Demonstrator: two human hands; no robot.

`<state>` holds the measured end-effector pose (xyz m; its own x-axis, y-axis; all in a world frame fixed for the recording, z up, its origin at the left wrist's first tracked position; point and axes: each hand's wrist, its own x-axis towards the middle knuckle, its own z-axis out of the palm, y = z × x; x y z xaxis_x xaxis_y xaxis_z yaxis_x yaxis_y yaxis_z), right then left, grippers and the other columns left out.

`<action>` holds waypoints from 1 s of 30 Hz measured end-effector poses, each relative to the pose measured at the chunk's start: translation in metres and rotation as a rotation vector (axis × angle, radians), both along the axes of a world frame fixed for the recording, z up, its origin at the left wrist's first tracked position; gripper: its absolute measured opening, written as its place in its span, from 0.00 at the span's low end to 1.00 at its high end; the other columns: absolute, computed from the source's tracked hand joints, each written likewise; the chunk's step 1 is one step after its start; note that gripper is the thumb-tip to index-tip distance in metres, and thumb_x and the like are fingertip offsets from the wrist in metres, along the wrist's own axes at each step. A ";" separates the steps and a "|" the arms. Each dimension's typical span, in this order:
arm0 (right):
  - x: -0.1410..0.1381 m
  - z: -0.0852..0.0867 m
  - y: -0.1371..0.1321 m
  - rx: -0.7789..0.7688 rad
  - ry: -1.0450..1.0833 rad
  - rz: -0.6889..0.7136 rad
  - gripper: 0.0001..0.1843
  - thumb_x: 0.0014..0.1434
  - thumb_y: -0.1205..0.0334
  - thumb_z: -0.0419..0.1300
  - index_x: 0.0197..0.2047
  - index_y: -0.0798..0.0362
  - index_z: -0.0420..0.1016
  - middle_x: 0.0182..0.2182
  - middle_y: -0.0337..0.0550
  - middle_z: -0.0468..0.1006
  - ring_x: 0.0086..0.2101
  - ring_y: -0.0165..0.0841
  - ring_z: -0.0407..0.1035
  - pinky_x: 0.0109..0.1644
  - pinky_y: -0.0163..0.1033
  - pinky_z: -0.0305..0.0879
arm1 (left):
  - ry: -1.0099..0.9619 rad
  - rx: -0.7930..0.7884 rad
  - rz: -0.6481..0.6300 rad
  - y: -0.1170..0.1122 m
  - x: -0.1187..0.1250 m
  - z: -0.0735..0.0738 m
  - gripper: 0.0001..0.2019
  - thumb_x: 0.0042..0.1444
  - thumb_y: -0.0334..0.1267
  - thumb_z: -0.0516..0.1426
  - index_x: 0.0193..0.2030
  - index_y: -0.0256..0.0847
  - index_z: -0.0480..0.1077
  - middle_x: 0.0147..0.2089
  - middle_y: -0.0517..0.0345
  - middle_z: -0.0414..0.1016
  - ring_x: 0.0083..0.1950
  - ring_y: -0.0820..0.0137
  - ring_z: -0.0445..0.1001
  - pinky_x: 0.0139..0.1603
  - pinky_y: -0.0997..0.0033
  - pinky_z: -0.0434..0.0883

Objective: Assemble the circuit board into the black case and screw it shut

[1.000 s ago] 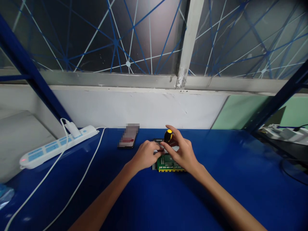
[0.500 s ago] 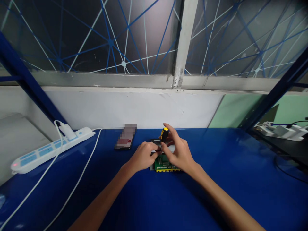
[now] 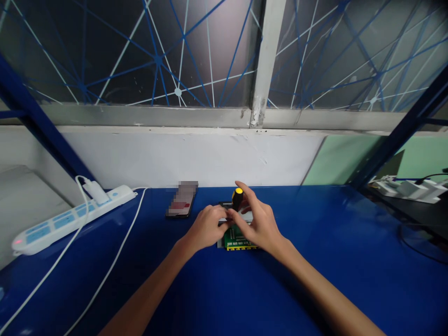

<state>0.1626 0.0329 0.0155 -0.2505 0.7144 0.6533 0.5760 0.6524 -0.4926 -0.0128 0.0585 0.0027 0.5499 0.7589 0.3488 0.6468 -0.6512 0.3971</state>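
A screwdriver (image 3: 237, 199) with a black handle and yellow top stands almost upright over a green circuit board (image 3: 236, 239). My right hand (image 3: 261, 221) is around it, thumb and some fingers at the handle's lower part, index finger raised beside the top. Thumb and fingertips of my left hand (image 3: 210, 226) are pinched together at the board's left side, close to the right thumb. What they grip, and the screwdriver's tip, are hidden by the fingers. Yellow-and-black edging runs along the board's near side, and grey and black parts show behind it.
A phone (image 3: 182, 200), partly pixelated, lies left of the board on the blue table (image 3: 224, 289). Further left is a white power strip (image 3: 73, 219) with a plugged-in charger and white cables (image 3: 119, 256). White adapters (image 3: 416, 189) and a black cable sit at the far right.
The screwdriver's handle has tipped or turned slightly, its yellow top a little lower and to the left. My right thumb and fingers have shifted slightly on it; the left hand stays nearly still.
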 end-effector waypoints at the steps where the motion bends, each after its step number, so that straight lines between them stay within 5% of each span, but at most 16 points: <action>1: 0.000 0.000 0.000 -0.003 0.003 0.009 0.33 0.62 0.58 0.52 0.68 0.50 0.50 0.38 0.44 0.76 0.35 0.35 0.74 0.38 0.41 0.70 | 0.003 -0.004 -0.005 -0.001 0.000 0.001 0.07 0.56 0.29 0.57 0.30 0.40 0.75 0.36 0.56 0.80 0.38 0.65 0.77 0.39 0.67 0.65; 30: 0.000 -0.001 -0.001 0.003 0.022 0.001 0.32 0.63 0.59 0.53 0.68 0.50 0.50 0.36 0.42 0.76 0.34 0.34 0.73 0.39 0.40 0.70 | -0.015 0.026 0.015 0.001 0.000 -0.002 0.06 0.57 0.32 0.58 0.30 0.40 0.75 0.34 0.56 0.79 0.36 0.66 0.76 0.38 0.70 0.67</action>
<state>0.1630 0.0323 0.0145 -0.2366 0.7125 0.6606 0.5646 0.6541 -0.5033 -0.0129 0.0596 0.0008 0.5335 0.7574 0.3766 0.6506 -0.6519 0.3894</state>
